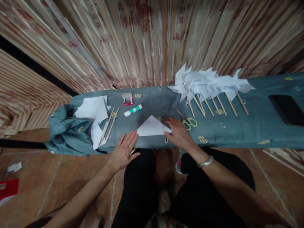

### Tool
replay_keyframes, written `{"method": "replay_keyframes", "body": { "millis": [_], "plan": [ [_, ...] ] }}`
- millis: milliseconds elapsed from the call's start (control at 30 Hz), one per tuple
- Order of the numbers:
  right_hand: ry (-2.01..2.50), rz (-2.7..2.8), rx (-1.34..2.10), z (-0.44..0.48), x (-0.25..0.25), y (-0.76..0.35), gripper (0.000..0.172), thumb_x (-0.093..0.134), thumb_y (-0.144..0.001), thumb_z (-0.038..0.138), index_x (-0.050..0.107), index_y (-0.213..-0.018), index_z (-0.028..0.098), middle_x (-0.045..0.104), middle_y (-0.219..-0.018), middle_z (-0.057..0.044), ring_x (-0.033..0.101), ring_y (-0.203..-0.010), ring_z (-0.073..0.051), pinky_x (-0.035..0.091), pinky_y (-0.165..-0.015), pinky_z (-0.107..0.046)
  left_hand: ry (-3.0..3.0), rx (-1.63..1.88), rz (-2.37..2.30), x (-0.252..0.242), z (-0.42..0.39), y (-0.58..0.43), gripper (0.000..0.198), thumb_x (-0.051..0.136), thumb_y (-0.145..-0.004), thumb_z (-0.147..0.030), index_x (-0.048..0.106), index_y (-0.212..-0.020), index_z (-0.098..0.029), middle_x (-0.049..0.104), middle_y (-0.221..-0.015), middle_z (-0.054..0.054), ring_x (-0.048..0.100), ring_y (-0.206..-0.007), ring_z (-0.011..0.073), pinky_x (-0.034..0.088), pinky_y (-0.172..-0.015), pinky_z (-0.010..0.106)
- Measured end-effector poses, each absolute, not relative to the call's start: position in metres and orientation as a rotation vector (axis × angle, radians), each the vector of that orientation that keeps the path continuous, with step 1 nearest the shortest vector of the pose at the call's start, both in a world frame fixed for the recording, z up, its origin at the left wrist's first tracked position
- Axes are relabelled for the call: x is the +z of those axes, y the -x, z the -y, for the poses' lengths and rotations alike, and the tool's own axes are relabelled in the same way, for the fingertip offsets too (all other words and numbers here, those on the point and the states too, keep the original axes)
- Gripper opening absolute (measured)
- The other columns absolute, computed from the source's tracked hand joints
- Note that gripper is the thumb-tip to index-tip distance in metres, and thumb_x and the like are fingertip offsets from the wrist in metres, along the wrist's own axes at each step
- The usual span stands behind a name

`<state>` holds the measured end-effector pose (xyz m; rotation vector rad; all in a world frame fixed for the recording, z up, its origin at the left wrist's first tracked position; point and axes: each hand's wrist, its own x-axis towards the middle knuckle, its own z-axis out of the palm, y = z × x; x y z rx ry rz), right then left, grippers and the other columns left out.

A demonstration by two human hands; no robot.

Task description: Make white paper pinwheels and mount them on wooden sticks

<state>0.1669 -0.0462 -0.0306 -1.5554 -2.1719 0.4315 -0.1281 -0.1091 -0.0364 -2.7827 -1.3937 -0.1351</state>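
A white sheet of paper folded into a triangle point(153, 127) lies on the cloth-covered board, its peak pointing away from me. My left hand point(124, 148) rests flat at its left corner, fingers stretched and thumb out to the side. Around the right corner is my right hand point(179, 134), fingers curved and thumb apart from them; whether it presses the paper I cannot tell. Green-handled scissors point(189, 123) lie just beyond the right hand. A glue stick point(133, 110) lies behind the triangle, near a small red box point(127, 99) of metal pins.
Several paper pinwheels point(211, 83) on wooden sticks lie overlapped at the back right. A dark phone point(288, 110) sits at far right. On the left are white sheets point(93, 109) and loose wooden sticks point(111, 125). The narrow board point(237, 136) stands against a curtain point(147, 41).
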Motion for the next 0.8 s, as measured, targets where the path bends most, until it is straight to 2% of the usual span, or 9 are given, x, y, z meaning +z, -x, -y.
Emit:
{"method": "replay_keyframes", "body": {
  "millis": [300,467,633,800],
  "plan": [
    [1.480,2.181,0.478,0.051,-0.037,-0.194,0.039,0.050,-0.085,0.015,0.059,-0.122,0.009,0.057,-0.136,-0.018,0.052,-0.126,-0.031,0.040,-0.110,-0.051,2.713,-0.157,1.448,-0.041,0.117,0.138,0.075,0.042,-0.097,-0.049,0.012,-0.156,-0.013,0.037,-0.155,0.020,0.034,-0.145,0.0292,0.028,-0.117,0.050],
    [1.437,2.182,0.512,0.053,-0.040,-0.199,0.039,0.045,-0.085,0.012,0.059,-0.122,0.014,0.056,-0.137,-0.017,0.052,-0.127,-0.030,0.041,-0.109,-0.053,2.706,-0.188,1.445,-0.042,0.118,0.136,0.078,0.043,-0.097,-0.048,0.007,-0.156,-0.013,0.039,-0.153,0.022,0.035,-0.144,0.0316,0.030,-0.114,0.053],
    [1.425,2.201,0.550,0.053,-0.040,-0.203,0.044,0.041,-0.083,0.008,0.059,-0.123,0.013,0.056,-0.138,-0.017,0.051,-0.129,-0.027,0.039,-0.111,-0.053,2.700,-0.219,1.440,-0.043,0.119,0.134,0.081,0.046,-0.096,-0.048,0.004,-0.156,-0.012,0.039,-0.152,0.024,0.034,-0.144,0.0328,0.029,-0.114,0.055],
    [1.394,2.117,0.592,0.049,-0.038,-0.205,0.046,0.037,-0.084,0.006,0.062,-0.121,0.019,0.061,-0.132,-0.012,0.056,-0.125,-0.024,0.042,-0.109,-0.052,2.687,-0.258,1.483,-0.045,0.120,0.133,0.081,0.045,-0.096,-0.048,0.004,-0.156,-0.013,0.040,-0.152,0.023,0.035,-0.144,0.0326,0.028,-0.114,0.055]
  ]
}}
